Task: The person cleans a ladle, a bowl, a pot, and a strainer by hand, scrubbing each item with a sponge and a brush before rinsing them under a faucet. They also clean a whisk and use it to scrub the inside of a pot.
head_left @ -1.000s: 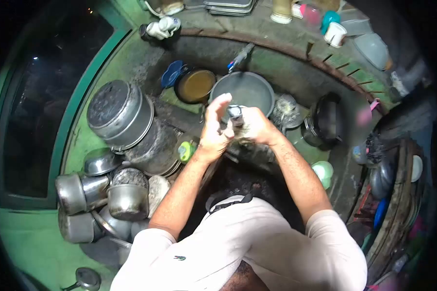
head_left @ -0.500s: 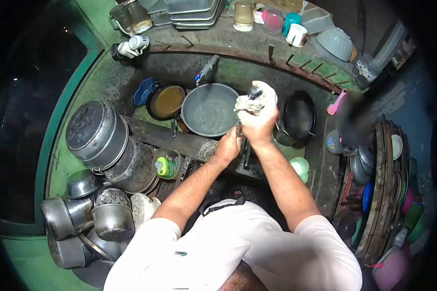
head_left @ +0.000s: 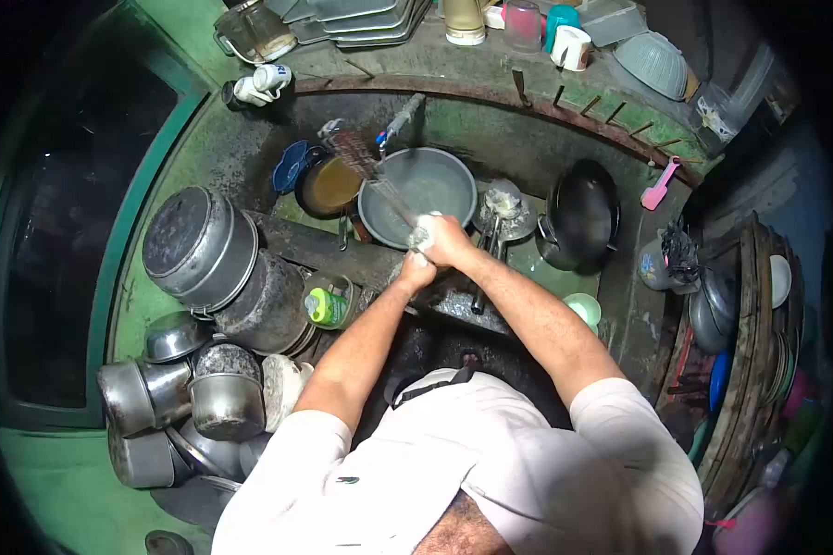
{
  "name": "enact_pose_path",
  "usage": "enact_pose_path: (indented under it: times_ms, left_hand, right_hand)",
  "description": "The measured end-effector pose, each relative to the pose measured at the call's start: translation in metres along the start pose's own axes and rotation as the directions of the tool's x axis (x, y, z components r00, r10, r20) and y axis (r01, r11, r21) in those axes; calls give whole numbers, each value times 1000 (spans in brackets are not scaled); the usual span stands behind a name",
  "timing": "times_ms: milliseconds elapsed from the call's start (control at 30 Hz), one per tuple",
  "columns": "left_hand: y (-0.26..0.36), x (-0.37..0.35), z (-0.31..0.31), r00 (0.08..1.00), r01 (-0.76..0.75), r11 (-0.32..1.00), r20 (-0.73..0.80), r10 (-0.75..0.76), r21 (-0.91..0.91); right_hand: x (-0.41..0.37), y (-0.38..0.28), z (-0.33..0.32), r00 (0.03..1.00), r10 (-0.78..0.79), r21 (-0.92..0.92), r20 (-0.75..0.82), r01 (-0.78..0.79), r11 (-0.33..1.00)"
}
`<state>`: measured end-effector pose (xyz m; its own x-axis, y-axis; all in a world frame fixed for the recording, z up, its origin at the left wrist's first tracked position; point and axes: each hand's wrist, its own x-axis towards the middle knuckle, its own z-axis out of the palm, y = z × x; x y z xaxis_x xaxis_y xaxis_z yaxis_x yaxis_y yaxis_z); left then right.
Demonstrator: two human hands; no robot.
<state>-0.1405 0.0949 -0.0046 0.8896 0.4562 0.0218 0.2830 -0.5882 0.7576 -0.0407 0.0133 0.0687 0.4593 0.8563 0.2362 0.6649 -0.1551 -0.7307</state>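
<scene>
My left hand [head_left: 416,273] is closed around the near end of a long, motion-blurred metal utensil [head_left: 393,199]. Its far part has a reddish-brown stretch, and its exact kind cannot be made out. Just ahead, my right hand [head_left: 446,242] presses a pale, foamy scrubbing pad [head_left: 422,233] around the utensil's shaft. The utensil slants up and left over a grey basin [head_left: 370,227] of water, below a blue-handled tap [head_left: 382,138]. Right of the basin, a soapy whitish wad [head_left: 503,203] rests on a utensil with a flat metal head [head_left: 518,225].
A pan of brownish liquid [head_left: 331,188] sits left of the basin, a black wok [head_left: 585,213] to the right. A green bottle [head_left: 322,306] stands on the near ledge. Stacked pots [head_left: 204,245] crowd the left. Metal hooks [head_left: 590,104] stick out from the back wall.
My right hand has slid down the utensil, towards my left hand. The utensil has swung left over the basin. The flat metal head and its soapy wad now show.
</scene>
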Motion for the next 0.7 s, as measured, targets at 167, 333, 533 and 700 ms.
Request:
enact_pose_path:
  times_ms: [167, 333, 533, 700]
  left_hand:
    - [62, -16, -56, 972, 90, 497, -32, -231, -863]
    - [97, -23, -100, 995, -8, 98, -17, -93, -995]
    - [133, -26, -109, 999, -34, 159, -35, -4, -987]
    - [119, -36, -130, 994, -90, 97, -84, 63, -991]
  right_hand:
    - [14, -32, -65, 967, -29, 254, -252, 95, 963]
    - [-19, -16, -52, 873, 96, 365, -479, 99, 926]
    - [6, -69, -44, 787, -199, -13, -584, 237, 972]
    - [25, -88, -61, 853, 154, 405, -500, 73, 911]
